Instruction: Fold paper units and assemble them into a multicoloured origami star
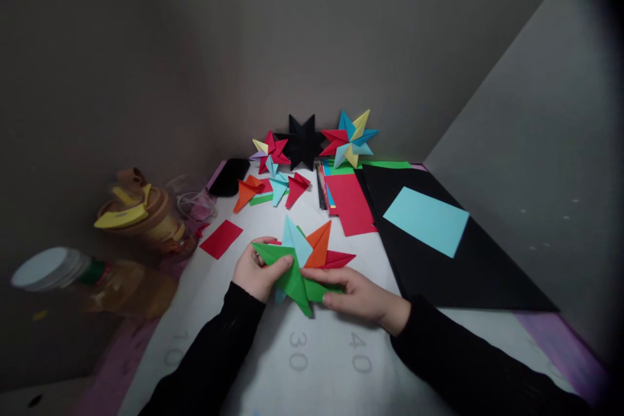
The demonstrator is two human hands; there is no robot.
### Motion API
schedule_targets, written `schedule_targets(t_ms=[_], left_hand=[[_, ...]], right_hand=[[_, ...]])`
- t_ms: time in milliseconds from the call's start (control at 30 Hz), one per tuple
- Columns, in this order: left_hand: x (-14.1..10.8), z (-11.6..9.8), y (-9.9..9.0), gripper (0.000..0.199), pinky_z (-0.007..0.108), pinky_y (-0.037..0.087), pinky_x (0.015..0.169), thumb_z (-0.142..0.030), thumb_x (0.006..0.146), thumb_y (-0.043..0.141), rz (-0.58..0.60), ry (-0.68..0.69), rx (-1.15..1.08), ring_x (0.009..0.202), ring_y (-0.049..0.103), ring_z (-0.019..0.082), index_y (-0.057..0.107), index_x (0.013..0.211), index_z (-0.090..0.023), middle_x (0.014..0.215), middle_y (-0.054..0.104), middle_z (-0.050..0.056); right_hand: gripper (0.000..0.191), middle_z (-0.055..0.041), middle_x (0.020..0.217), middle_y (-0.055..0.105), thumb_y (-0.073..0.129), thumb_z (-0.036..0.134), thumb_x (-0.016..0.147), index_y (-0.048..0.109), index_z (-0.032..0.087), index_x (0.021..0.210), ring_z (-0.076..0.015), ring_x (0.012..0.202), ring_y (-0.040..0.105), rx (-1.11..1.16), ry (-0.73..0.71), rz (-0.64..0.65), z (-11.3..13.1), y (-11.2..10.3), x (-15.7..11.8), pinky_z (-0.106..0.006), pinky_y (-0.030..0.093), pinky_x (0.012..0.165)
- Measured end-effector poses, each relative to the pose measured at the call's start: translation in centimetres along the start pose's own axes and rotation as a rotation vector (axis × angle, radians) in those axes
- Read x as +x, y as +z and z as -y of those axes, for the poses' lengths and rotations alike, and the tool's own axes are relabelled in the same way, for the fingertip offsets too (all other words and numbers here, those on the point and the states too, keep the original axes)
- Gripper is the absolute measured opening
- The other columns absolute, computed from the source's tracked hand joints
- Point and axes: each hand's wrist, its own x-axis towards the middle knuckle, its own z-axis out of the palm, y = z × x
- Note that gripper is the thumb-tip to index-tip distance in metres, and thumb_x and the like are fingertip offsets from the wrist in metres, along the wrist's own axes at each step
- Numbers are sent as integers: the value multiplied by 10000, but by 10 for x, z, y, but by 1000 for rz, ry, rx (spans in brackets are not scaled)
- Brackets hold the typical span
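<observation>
A folded paper star (298, 251) with green, light blue, orange and red points is held between both hands above the white table surface. My left hand (258, 271) grips its green left side, thumb pressed on top and the other fingers mostly behind the paper. On the right, my right hand (358, 294) pinches a green point, its index finger lying along the paper near the star's middle. Beyond the star lie loose folded pieces: an orange one (248, 192), a light blue one (279, 189) and a red one (297, 190).
Finished stars, including a black star (302, 142) and a multicolored star (351, 138), lean on the wall. Light blue paper (426, 220) rests on black sheets (468, 279) at right. Red paper (350, 203) lies centrally. A lidded jar (131, 286) and brown cup (160, 224) stand left.
</observation>
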Motion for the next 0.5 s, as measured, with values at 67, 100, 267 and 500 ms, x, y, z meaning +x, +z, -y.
schedule_targets(t_ms=[67,100,267,500], left_hand=[[2,-1,-1,507,210,439,490,-308,499,810,-22,2,-29,499,545,104,516,884,-161,582,576,-64],[3,-1,-2,509,211,441,490,-310,489,815,-33,-1,-52,498,551,107,517,872,-159,579,587,-60],[13,-1,-9,468,235,478,523,-320,458,831,-29,-21,-158,543,601,142,549,785,-137,605,645,-5],[20,13,-14,427,276,497,516,-327,466,830,56,-104,-110,512,604,161,597,749,-107,597,665,40]], right_hand=[[390,-77,1186,612,638,310,807,588,234,1186,-215,1076,569,36,-35,-114,0,2,1,-381,421,931],[293,-62,1084,649,649,314,795,643,225,1074,-201,989,599,76,-77,-203,-1,3,2,-361,446,882],[209,-19,927,618,605,418,795,525,224,792,-183,844,599,460,-261,-596,-5,-3,13,-347,467,773],[152,-56,981,563,530,306,851,532,230,983,-203,931,539,-374,-339,-1032,17,-5,7,-362,434,808]])
